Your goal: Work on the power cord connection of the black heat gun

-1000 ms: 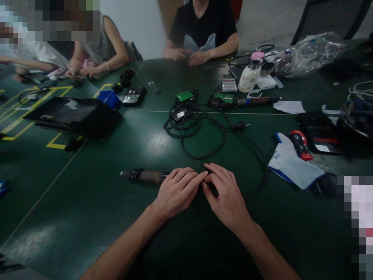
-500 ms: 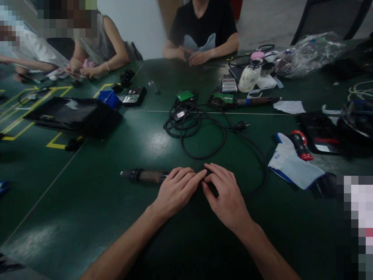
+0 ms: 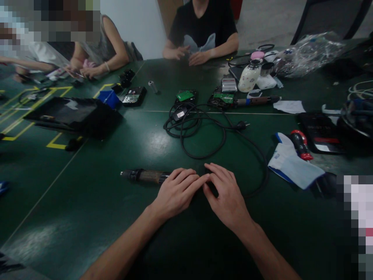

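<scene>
A brown-and-black cylindrical tool (image 3: 148, 176) lies partly beneath the left hand (image 3: 176, 194), fingers loosely bent; the right hand (image 3: 225, 192) half-curls just beside. Any grip is hidden. Looped black cable (image 3: 199, 158) lies beyond.

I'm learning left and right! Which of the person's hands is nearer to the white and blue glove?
Right. The right hand is left of the glove, with the black cord between them; the left hand is farther left, over the dark tool.
</scene>
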Action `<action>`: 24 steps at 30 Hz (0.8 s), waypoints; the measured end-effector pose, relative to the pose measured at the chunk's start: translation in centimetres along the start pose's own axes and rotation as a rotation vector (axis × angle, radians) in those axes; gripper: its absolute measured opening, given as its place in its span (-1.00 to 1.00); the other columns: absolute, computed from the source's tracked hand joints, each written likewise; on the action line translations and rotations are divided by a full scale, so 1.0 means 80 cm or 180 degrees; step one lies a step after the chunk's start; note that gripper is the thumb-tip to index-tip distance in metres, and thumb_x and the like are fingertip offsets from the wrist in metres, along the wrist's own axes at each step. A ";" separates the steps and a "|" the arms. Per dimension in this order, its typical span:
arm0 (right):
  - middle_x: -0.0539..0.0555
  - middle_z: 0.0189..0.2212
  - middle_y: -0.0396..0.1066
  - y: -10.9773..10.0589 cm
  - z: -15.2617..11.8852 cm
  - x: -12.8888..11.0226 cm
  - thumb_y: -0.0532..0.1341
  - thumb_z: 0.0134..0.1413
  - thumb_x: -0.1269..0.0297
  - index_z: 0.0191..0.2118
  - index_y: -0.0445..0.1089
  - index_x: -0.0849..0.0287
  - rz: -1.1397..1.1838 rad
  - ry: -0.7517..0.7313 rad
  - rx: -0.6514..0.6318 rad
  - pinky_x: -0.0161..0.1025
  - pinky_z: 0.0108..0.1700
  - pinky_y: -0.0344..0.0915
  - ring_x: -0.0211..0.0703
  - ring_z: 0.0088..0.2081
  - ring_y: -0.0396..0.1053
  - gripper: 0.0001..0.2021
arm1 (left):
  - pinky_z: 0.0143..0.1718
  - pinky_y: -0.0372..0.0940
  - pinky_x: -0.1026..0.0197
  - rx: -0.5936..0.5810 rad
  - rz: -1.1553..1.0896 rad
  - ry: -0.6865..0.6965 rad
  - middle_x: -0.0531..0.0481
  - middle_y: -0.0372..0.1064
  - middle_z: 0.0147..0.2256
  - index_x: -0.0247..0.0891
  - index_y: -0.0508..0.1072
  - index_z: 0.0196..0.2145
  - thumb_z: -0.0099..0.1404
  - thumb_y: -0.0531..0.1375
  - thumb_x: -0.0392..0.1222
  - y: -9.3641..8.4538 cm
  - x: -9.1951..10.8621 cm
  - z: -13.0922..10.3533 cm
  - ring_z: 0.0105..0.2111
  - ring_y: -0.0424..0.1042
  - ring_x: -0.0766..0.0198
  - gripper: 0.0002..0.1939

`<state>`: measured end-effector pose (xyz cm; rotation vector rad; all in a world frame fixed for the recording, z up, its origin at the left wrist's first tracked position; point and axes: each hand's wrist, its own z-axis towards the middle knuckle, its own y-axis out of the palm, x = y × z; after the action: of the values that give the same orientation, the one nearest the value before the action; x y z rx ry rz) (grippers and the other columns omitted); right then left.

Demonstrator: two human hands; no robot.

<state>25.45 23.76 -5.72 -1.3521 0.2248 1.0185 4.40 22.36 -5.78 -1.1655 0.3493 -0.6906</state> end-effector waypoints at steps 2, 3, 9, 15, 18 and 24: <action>0.16 0.24 0.42 0.000 0.000 0.000 0.19 0.37 0.40 -0.13 0.42 0.09 0.0005 -0.0008 0.0025 0.24 0.29 0.25 0.14 0.33 0.27 -0.91 | 0.13 0.31 0.01 0.0039 0.0028 -0.0074 -0.11 0.52 0.02 -0.21 0.19 0.40 0.52 0.11 -0.28 0.000 0.000 0.000 0.05 0.47 0.12 -0.46; 0.15 0.24 0.42 0.000 0.001 0.000 0.19 0.37 0.40 -0.15 0.42 0.09 0.0010 -0.0008 0.0027 0.23 0.29 0.25 0.14 0.33 0.27 -0.91 | 0.12 0.31 0.01 0.0063 0.0032 -0.0127 -0.12 0.52 0.01 -0.23 0.20 0.39 0.52 0.12 -0.27 0.000 0.000 0.001 0.05 0.47 0.13 -0.47; 0.14 0.26 0.40 0.000 0.001 0.000 0.19 0.37 0.40 -0.10 0.42 0.09 0.0007 0.0027 -0.0032 0.22 0.30 0.23 0.11 0.34 0.25 -0.91 | 0.13 0.30 0.00 0.0018 -0.0050 -0.0026 -0.09 0.52 0.02 -0.19 0.24 0.37 0.51 0.12 -0.28 -0.001 0.001 0.001 0.05 0.47 0.13 -0.49; 0.15 0.25 0.41 0.001 0.000 0.000 0.19 0.36 0.41 -0.12 0.42 0.09 0.0037 0.0004 0.0011 0.23 0.30 0.24 0.13 0.33 0.26 -0.91 | 0.12 0.32 0.00 0.0044 -0.0016 -0.0084 -0.10 0.52 0.02 -0.20 0.22 0.39 0.50 0.13 -0.26 -0.001 0.001 0.001 0.06 0.48 0.11 -0.46; 0.16 0.24 0.41 0.001 0.001 0.000 0.20 0.36 0.40 -0.11 0.42 0.09 0.0045 0.0003 0.0011 0.24 0.30 0.24 0.13 0.33 0.27 -0.91 | 0.13 0.31 0.01 0.0017 -0.0012 -0.0034 -0.10 0.52 0.02 -0.20 0.21 0.39 0.51 0.12 -0.30 -0.001 0.001 0.002 0.06 0.48 0.13 -0.46; 0.14 0.25 0.41 0.001 0.001 0.001 0.19 0.36 0.41 -0.12 0.41 0.09 0.0017 0.0016 0.0009 0.20 0.31 0.23 0.11 0.33 0.27 -0.91 | 0.11 0.30 0.01 0.0071 -0.0020 -0.0069 -0.10 0.51 0.03 -0.19 0.20 0.39 0.53 0.12 -0.26 0.000 0.001 0.002 0.05 0.46 0.13 -0.47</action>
<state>25.41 23.84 -5.77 -1.3522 0.2335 1.0191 4.50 22.41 -5.71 -1.1526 0.3192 -0.6852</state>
